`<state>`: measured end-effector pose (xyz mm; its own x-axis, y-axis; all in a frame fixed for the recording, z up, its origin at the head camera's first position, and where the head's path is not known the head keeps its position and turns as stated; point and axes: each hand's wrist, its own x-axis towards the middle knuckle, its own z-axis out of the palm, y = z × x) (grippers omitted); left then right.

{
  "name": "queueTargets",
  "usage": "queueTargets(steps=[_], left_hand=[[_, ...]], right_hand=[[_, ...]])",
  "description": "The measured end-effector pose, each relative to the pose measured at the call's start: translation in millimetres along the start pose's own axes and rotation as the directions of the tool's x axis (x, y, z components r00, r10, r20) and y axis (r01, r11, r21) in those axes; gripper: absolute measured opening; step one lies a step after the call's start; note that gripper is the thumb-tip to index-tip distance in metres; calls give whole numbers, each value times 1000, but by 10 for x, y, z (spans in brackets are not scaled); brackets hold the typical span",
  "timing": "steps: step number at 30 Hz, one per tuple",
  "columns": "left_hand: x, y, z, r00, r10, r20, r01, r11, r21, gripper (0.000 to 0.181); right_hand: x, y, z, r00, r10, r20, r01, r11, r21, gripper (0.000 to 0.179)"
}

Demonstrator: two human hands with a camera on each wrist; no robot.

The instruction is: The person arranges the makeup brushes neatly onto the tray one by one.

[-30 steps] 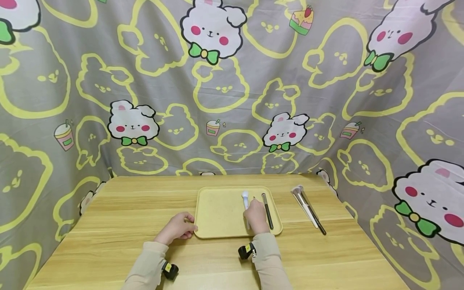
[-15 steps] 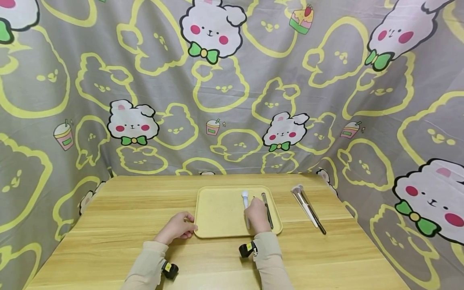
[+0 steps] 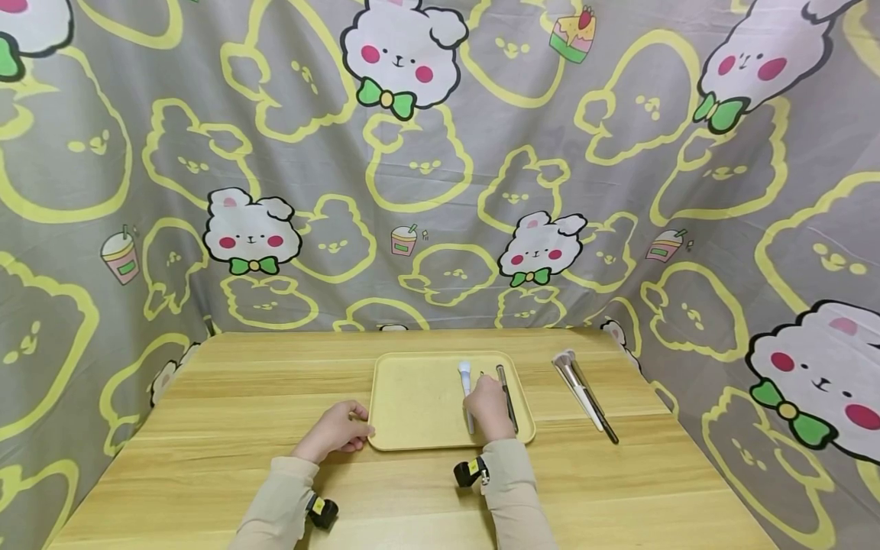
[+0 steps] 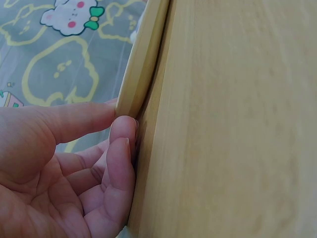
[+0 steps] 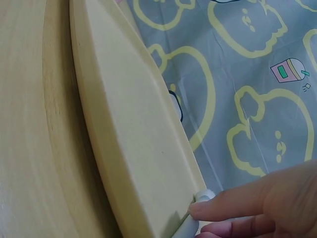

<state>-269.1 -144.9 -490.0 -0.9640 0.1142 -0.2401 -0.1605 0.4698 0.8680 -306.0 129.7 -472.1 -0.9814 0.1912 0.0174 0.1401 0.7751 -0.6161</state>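
A yellow tray (image 3: 419, 405) lies on the table. My left hand (image 3: 338, 431) is at its near left corner, with thumb and fingertips at the rim (image 4: 130, 99) in the left wrist view. My right hand (image 3: 490, 409) is low over the tray's right part, fingers bent down around a thin makeup brush; only its small dark tip (image 3: 482, 374) shows past the knuckles. Left of that hand lies a pale blue makeup brush (image 3: 465, 378), whose handle (image 5: 185, 228) is right by my thumb in the right wrist view. A black-handled makeup brush (image 3: 509, 405) lies to the right, partly covered by the hand.
On the wooden table (image 3: 227, 428), right of the tray, lie several more makeup brushes (image 3: 580, 389), close together, with white and dark handles. A grey patterned curtain (image 3: 440, 176) hangs behind the table and along both sides.
My right hand has shifted very slightly to the right and covers a bit more of the black-handled makeup brush. My left hand has stayed at the tray's corner.
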Motion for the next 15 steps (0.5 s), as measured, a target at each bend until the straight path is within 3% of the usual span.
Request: queueTargets(steps=[15], left_hand=[[-17,11,3,1000,-1,-9,1,1000,-2,24]], right_hand=[[-12,7,28,1000,-18,22,19,999,-32,7]])
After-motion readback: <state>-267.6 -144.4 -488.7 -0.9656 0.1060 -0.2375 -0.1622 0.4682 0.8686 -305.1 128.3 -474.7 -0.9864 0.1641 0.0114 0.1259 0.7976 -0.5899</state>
